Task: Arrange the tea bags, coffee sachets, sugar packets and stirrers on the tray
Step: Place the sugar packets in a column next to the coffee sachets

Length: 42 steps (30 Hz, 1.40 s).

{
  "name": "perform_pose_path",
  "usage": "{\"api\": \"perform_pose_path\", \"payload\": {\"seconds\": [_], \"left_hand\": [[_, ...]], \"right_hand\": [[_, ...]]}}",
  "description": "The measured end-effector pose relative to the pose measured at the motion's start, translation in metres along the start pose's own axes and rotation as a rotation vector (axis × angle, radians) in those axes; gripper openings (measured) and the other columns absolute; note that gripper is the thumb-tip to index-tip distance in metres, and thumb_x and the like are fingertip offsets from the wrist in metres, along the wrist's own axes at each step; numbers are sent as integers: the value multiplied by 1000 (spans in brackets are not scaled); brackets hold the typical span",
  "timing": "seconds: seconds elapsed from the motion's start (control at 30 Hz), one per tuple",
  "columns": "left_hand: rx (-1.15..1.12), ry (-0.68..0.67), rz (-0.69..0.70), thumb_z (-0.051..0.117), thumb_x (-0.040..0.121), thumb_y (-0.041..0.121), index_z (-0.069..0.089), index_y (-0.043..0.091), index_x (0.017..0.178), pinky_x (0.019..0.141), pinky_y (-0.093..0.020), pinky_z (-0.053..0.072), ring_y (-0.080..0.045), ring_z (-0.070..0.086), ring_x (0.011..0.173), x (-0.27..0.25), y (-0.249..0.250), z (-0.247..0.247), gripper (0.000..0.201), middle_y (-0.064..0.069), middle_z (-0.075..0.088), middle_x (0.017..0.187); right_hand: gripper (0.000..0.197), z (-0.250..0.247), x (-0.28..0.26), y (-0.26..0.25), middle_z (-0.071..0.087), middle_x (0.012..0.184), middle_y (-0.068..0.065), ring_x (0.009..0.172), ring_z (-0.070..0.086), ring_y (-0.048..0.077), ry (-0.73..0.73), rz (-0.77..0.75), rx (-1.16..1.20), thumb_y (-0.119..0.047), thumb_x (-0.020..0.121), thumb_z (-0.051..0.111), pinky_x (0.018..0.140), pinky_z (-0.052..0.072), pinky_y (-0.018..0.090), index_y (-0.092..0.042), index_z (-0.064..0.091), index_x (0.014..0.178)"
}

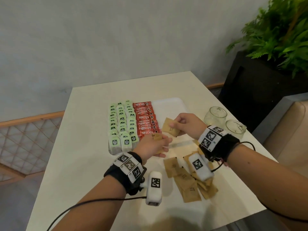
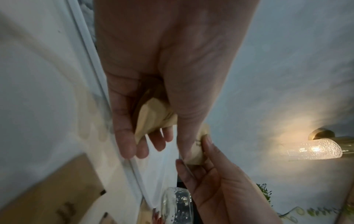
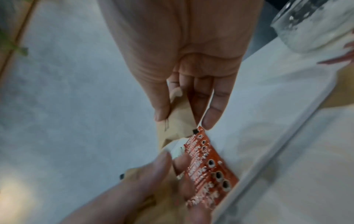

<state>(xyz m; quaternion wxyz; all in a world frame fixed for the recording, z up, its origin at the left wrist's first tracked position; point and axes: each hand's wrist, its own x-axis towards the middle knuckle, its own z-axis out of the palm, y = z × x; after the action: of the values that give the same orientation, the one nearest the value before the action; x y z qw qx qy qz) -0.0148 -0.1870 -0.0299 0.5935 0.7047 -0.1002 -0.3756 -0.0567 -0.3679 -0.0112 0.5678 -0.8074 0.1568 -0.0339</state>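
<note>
A white tray [image 1: 171, 107] holds rows of green tea bags [image 1: 121, 124] and a column of red coffee sachets [image 1: 146, 121]; its right part is bare. My right hand [image 1: 183, 124] pinches a brown sugar packet [image 1: 169, 130] above the tray, beside the sachets. In the right wrist view the thumb and fingers [image 3: 161, 112] grip that packet [image 3: 178, 119] just over the red sachets [image 3: 208, 169]. My left hand [image 1: 156, 144] grips a small stack of sugar packets [image 2: 153, 119] at the tray's near edge. Both hands are close together.
Several loose brown sugar packets [image 1: 186, 179] lie on the white table in front of the tray. Two glass cups [image 1: 215, 115] [image 1: 235, 129] stand right of the tray. A black planter with a fern [image 1: 273, 39] is beyond the table's right corner.
</note>
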Motion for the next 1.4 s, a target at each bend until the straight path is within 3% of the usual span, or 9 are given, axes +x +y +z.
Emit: {"api": "perform_pose_path", "payload": {"seconds": [0.17, 0.33, 0.47, 0.57, 0.63, 0.93, 1.13, 1.27, 1.4], "left_hand": [[-144, 138, 61, 66, 93, 20, 62, 3, 117, 74, -40, 62, -17, 67, 73, 26, 27, -5, 30, -11, 68, 89], [-217, 134, 22, 66, 92, 10, 64, 4, 113, 65, -32, 61, -20, 70, 82, 50, 50, -31, 22, -13, 70, 97], [-394, 134, -72, 65, 91, 4, 62, 0, 115, 83, -43, 60, -29, 69, 102, 67, 62, -59, 25, -18, 68, 113], [-569, 130, -89, 56, 93, -1, 56, -1, 125, 78, -41, 62, -34, 69, 105, 75, 59, -83, 32, -20, 66, 121], [-652, 117, -78, 50, 94, -4, 49, 0, 132, 77, -41, 62, -35, 68, 106, 80, 54, -96, 39, -22, 68, 119], [-693, 89, -1, 46, 101, 6, 47, 0, 132, 88, -39, 58, -32, 66, 112, 86, 44, -126, 32, -21, 69, 118], [-627, 140, 13, 57, 94, 5, 57, -1, 125, 80, -33, 61, -29, 71, 102, 87, 37, -124, 31, -17, 72, 112], [-594, 163, 41, 65, 88, 5, 59, 1, 124, 70, -25, 61, -27, 72, 100, 84, 37, -119, 37, -16, 72, 112], [-532, 138, 77, 67, 85, -2, 61, 4, 123, 72, -22, 60, -26, 71, 103, 77, 39, -112, 39, -14, 73, 111]], "right_hand": [[11, 3, 23, -8, 69, 81, 9, 78, 67, 19, 21, 11, 79, -12, 90, 65, 79, 59, 38, -1, 65, 89], [8, -3, 58, -4, 71, 81, 9, 72, 63, 14, 35, 18, -115, -13, 88, 67, 65, 54, 26, -13, 67, 79], [8, -3, 112, 9, 68, 76, 4, 66, 63, 15, 92, 197, -87, -17, 88, 70, 61, 53, 26, -11, 67, 84], [9, -3, 151, 19, 64, 72, 6, 57, 57, 16, 123, 422, -4, -14, 86, 71, 50, 50, 24, -6, 65, 85], [12, 0, 173, 28, 64, 73, 9, 61, 58, 20, 141, 468, -53, -17, 86, 72, 60, 54, 31, -8, 65, 81], [33, 20, 224, 29, 69, 97, 13, 83, 63, 26, 112, 497, -359, -30, 81, 75, 69, 47, 30, -3, 67, 97], [35, 21, 227, 27, 66, 88, 9, 74, 58, 23, 95, 488, -407, -36, 80, 76, 63, 44, 28, -5, 67, 95], [33, 17, 213, 20, 51, 66, 1, 60, 48, 19, 122, 411, -357, -42, 85, 69, 56, 37, 25, -16, 54, 70], [20, 20, 180, 12, 65, 89, -2, 81, 59, 16, 192, 225, -158, -38, 88, 65, 69, 44, 27, -18, 63, 89]]}}
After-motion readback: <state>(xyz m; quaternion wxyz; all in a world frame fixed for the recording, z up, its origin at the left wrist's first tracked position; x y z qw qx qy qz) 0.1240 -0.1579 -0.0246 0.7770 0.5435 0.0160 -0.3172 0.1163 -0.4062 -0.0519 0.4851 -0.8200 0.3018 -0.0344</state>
